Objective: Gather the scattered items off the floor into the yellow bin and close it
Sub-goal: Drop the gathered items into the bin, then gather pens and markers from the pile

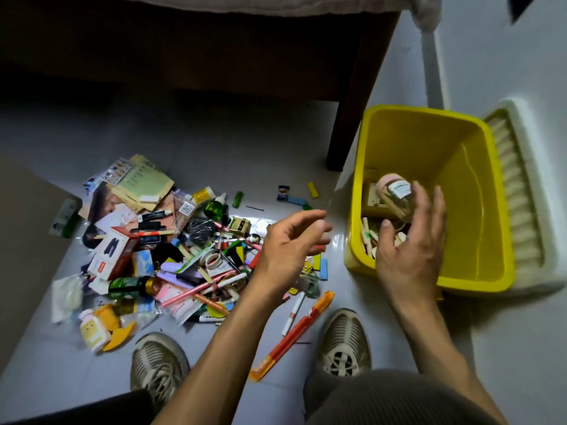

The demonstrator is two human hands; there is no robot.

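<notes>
Yellow bin (395, 130) stands open on grey tile floor (184, 142) (beside a bed (214, 56)).

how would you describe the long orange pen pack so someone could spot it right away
Start at the person's two shoes; the orange pen pack lies slanted on the floor between them, below the main pile. It is the longest item around, bright orange, lying mostly clear of the pile.

Yellow bin (399, 118) open-topped — table leg (346, 124) beside.
</notes>
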